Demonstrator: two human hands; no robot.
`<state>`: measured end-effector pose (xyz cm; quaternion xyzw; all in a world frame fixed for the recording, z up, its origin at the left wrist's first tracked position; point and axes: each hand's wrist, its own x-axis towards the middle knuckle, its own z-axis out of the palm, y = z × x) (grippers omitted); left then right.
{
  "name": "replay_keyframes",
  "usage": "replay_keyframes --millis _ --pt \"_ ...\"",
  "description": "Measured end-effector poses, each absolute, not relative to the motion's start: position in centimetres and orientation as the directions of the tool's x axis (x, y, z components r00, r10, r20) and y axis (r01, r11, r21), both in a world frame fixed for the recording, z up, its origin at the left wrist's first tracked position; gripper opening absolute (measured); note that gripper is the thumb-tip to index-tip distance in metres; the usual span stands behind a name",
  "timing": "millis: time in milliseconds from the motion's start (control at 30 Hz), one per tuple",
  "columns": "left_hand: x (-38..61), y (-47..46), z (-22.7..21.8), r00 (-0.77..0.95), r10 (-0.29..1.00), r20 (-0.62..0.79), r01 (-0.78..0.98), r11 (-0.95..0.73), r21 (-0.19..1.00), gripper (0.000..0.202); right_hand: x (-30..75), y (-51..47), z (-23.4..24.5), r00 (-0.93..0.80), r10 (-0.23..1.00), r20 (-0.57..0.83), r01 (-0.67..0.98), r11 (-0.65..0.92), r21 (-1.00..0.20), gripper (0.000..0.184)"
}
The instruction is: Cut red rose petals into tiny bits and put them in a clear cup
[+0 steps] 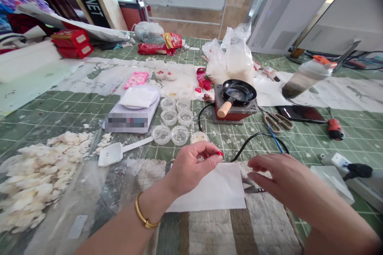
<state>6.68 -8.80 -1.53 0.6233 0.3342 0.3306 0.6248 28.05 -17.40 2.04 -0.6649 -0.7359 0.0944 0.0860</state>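
- Our left grip (188, 167) is pinched closed, thumb and forefinger holding a small red piece (220, 153) at their tips — we'd keep the pressure light, since so small a bit would likely bruise.
- Our right grip (281, 175) hangs to the right of it, thumb and fingers parted, with nothing that we can see between them; from there we could steady the piece without crossing the left.
- Below the left grip lies a white sheet (223, 195); we'd best work above it — a dropped red bit should show up plainly there.
- Just beyond the left grip sits a pale-filled cup (199, 138), partly hidden by our fingers, so we should mind our knuckles.
- Beyond it and leftward stand clear cups (180, 134); well beyond, between both grips, is a black pan (239, 91) we'd keep our sleeves and wrists clear of.
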Motion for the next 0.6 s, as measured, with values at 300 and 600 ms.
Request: replay_keyframes --millis 300,600 --pt "6.8 -8.8 -1.5 0.532 0.847 -0.012 -0.236 0.162 0.958 0.011 29.8 -20.1 -0.4 -0.04 0.98 -0.192 0.998 0.03 -0.055 0.025" --pt "6.3 -8.2 -0.7 0.574 0.814 -0.086 -0.375 0.356 0.856 0.013 30.9 -18.9 1.8 -0.016 0.926 -0.377 0.992 -0.031 -0.118 0.012"
